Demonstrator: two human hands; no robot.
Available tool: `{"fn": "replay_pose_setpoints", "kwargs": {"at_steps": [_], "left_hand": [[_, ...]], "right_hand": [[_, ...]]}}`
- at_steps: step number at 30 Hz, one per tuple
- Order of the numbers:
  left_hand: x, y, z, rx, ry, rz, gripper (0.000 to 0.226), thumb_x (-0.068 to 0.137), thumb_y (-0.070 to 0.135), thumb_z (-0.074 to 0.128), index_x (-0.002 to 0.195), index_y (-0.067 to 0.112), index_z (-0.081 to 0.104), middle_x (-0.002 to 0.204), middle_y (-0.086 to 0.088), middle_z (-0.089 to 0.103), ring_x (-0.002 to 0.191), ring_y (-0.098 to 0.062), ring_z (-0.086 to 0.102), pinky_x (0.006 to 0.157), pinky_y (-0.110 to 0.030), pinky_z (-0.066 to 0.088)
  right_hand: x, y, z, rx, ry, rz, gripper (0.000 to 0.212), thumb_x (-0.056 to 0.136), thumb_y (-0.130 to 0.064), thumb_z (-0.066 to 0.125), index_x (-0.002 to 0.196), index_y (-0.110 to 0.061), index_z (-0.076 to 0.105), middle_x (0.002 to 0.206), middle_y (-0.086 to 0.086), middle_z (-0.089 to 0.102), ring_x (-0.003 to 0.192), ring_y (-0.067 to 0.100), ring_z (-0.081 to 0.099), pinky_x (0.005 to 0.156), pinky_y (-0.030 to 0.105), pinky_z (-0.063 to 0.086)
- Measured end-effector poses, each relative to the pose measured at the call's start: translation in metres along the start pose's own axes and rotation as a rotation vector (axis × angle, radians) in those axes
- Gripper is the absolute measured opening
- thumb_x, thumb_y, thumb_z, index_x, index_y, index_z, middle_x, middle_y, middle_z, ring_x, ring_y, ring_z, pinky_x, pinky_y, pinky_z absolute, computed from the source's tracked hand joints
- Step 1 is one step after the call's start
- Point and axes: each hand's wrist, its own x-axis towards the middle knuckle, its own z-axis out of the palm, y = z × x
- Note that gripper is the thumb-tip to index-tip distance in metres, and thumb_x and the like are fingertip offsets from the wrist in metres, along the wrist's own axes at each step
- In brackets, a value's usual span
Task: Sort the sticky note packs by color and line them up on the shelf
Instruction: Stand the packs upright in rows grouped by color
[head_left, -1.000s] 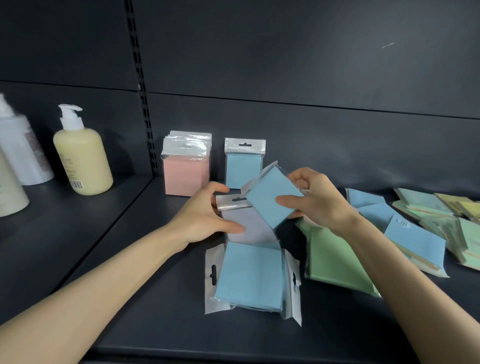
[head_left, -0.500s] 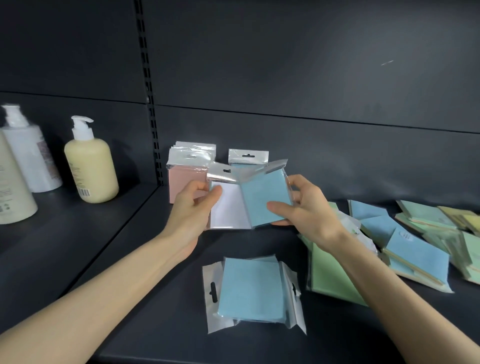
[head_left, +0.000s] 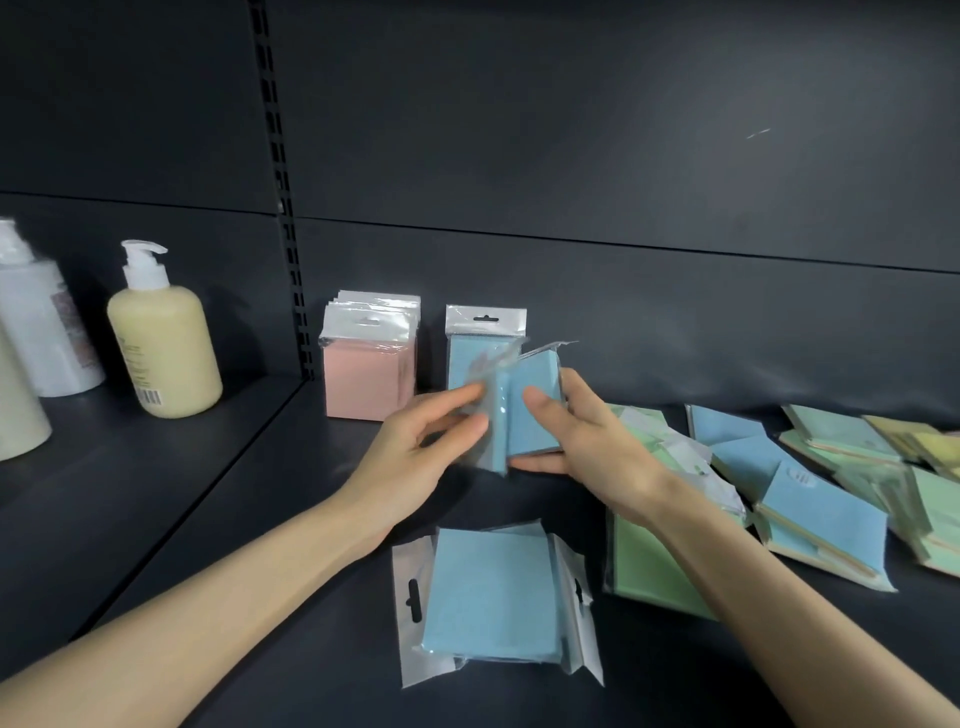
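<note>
Pump bottle (head_left: 163, 353) far left, out of your way. Pink packs (head_left: 369, 374) stand at back wall. Your left hand (head_left: 426, 447) and right hand (head_left: 582, 441) pinch held blue packs (head_left: 535, 405), just before standing blue pack (head_left: 485, 332). Square edges, set upright against it. Open shelf (head_left: 291, 457) front-left; loose pile (head_left: 831, 467) crowds right.

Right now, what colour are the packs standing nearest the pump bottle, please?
Pink packs, seen best in the head view.
</note>
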Motion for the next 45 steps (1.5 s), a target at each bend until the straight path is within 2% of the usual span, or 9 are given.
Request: {"fn": "replay_pose_setpoints", "kwargs": {"at_steps": [5, 14, 18, 22, 26, 31, 35, 38, 45], "left_hand": [[0.0, -0.003, 0.001, 0.145, -0.055, 0.035, 0.025, 0.093, 0.022, 0.056, 0.105, 0.04, 0.068, 0.132, 0.022, 0.041, 0.126, 0.014, 0.033, 0.095, 0.0, 0.029], [0.006, -0.003, -0.006, 0.058, 0.062, -0.061, 0.061, 0.074, 0.008, 0.077, 0.126, 0.024, 0.049, 0.114, 0.01, 0.062, 0.105, -0.004, 0.059, 0.085, -0.019, 0.049], [0.004, -0.002, -0.005, -0.05, -0.006, -0.074, 0.044, 0.082, 0.004, 0.068, 0.122, 0.018, 0.056, 0.108, 0.005, 0.07, 0.098, -0.008, 0.067, 0.083, -0.02, 0.054], [0.006, -0.006, -0.003, 0.032, 0.011, -0.061, 0.036, 0.087, 0.014, 0.065, 0.12, 0.023, 0.053, 0.11, 0.009, 0.067, 0.096, 0.0, 0.064, 0.083, -0.018, 0.052], [0.012, -0.009, -0.007, 0.227, -0.009, -0.054, 0.028, 0.092, 0.02, 0.058, 0.118, 0.026, 0.051, 0.111, 0.016, 0.062, 0.095, 0.009, 0.058, 0.077, -0.006, 0.046], [0.025, -0.005, -0.018, 0.439, -0.038, -0.024, 0.026, 0.083, 0.018, 0.069, 0.107, 0.011, 0.063, 0.102, -0.006, 0.068, 0.091, -0.022, 0.063, 0.083, -0.033, 0.05], [0.044, -0.004, -0.017, 0.534, -0.009, 0.04, 0.03, 0.08, 0.022, 0.073, 0.107, 0.012, 0.063, 0.088, -0.002, 0.066, 0.073, -0.014, 0.059, 0.064, -0.027, 0.051], [0.063, -0.004, -0.014, 0.607, 0.039, 0.068, 0.033, 0.084, 0.021, 0.069, 0.113, 0.012, 0.06, 0.092, -0.006, 0.064, 0.079, -0.017, 0.058, 0.075, -0.035, 0.052], [0.079, -0.026, -0.005, 0.704, 0.137, 0.04, 0.046, 0.087, 0.001, 0.059, 0.129, 0.009, 0.039, 0.108, -0.009, 0.059, 0.096, -0.026, 0.057, 0.088, -0.044, 0.049]], "right_hand": [[0.001, 0.003, 0.001, -0.034, -0.027, 0.044, 0.035, 0.093, -0.032, 0.055, 0.121, -0.014, 0.045, 0.12, 0.0, 0.062, 0.103, 0.011, 0.066, 0.085, 0.036, 0.057], [0.003, 0.003, -0.003, 0.05, -0.129, -0.005, 0.04, 0.089, -0.003, 0.059, 0.126, -0.012, 0.048, 0.121, 0.007, 0.065, 0.11, 0.023, 0.064, 0.092, 0.046, 0.052], [0.004, 0.001, -0.006, -0.028, -0.036, -0.08, 0.03, 0.087, -0.002, 0.062, 0.116, -0.01, 0.054, 0.114, 0.009, 0.068, 0.107, 0.022, 0.065, 0.096, 0.044, 0.05], [0.011, 0.004, -0.005, -0.225, 0.065, -0.121, 0.022, 0.085, -0.01, 0.067, 0.103, -0.014, 0.054, 0.098, 0.003, 0.072, 0.089, 0.019, 0.068, 0.084, 0.032, 0.052], [0.019, -0.001, -0.009, -0.647, 0.144, -0.124, 0.021, 0.083, -0.028, 0.069, 0.098, -0.014, 0.062, 0.073, -0.011, 0.054, 0.061, 0.004, 0.049, 0.062, 0.01, 0.039], [0.022, -0.006, -0.013, -0.696, 0.086, -0.061, 0.046, 0.076, -0.016, 0.074, 0.112, -0.017, 0.046, 0.096, 0.0, 0.065, 0.075, 0.021, 0.066, 0.075, 0.028, 0.052], [0.035, -0.011, -0.018, -0.754, 0.111, -0.103, 0.034, 0.077, -0.011, 0.071, 0.103, -0.018, 0.05, 0.094, 0.006, 0.068, 0.076, 0.023, 0.068, 0.073, 0.033, 0.056], [0.052, -0.01, -0.021, -0.705, 0.148, -0.112, 0.031, 0.078, -0.011, 0.07, 0.105, -0.014, 0.054, 0.092, 0.007, 0.066, 0.08, 0.028, 0.066, 0.079, 0.04, 0.056], [0.079, 0.003, -0.02, -0.743, 0.166, -0.114, 0.042, 0.081, -0.007, 0.064, 0.115, -0.015, 0.041, 0.099, 0.004, 0.056, 0.073, 0.016, 0.055, 0.057, 0.013, 0.04]]}}
